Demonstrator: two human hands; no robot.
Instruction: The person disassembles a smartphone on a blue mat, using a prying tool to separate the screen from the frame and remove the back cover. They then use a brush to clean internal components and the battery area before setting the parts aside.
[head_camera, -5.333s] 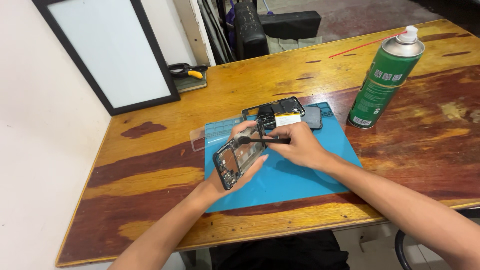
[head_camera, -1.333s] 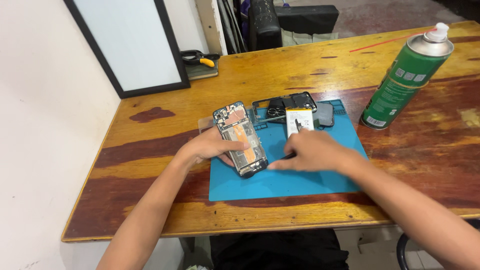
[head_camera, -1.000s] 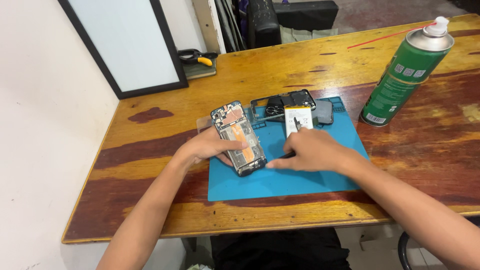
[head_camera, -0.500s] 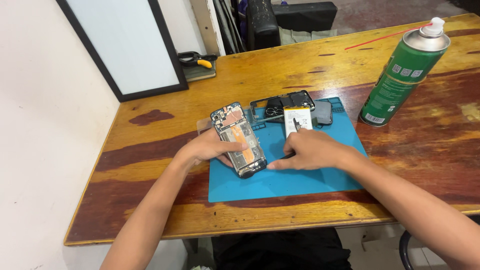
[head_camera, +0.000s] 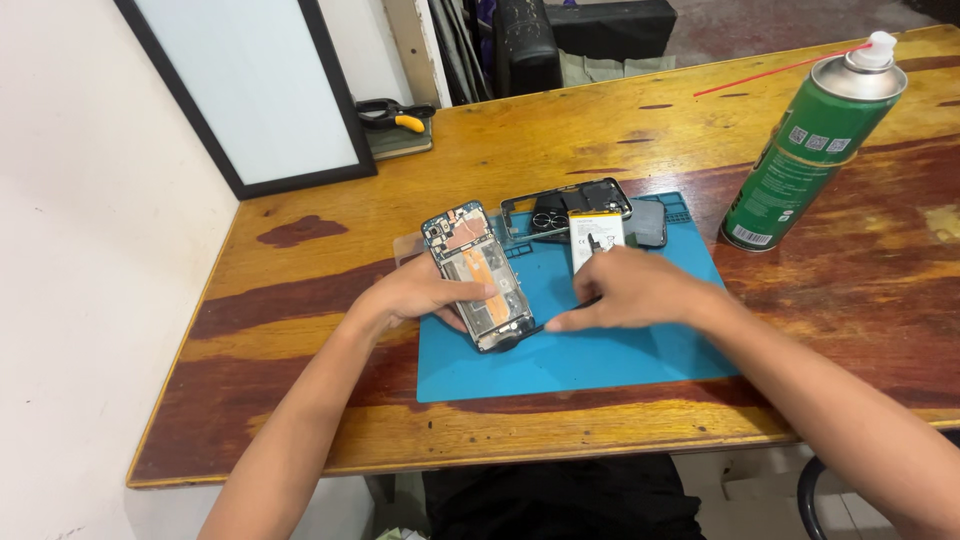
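Observation:
An opened phone body (head_camera: 477, 272) with exposed boards lies flat on a blue work mat (head_camera: 600, 355). My left hand (head_camera: 420, 297) presses down on its left side and middle, holding it still. My right hand (head_camera: 630, 292) grips a thin black tool (head_camera: 555, 320) whose tip reaches the phone's lower end. Behind the hands lie a white battery (head_camera: 596, 232) and a black phone frame (head_camera: 560, 205) on the mat.
A tall green spray can (head_camera: 812, 140) with a red straw stands at the right. A black-framed white panel (head_camera: 260, 85) leans on the wall at the left. Pliers with yellow handles (head_camera: 395, 112) rest on a small pad at the back. The wooden table (head_camera: 300, 420) ends near my body.
Five seconds ago my left hand held the phone body tilted up off the mat; it now lies flat under that hand. Over the last second the hands have hardly moved.

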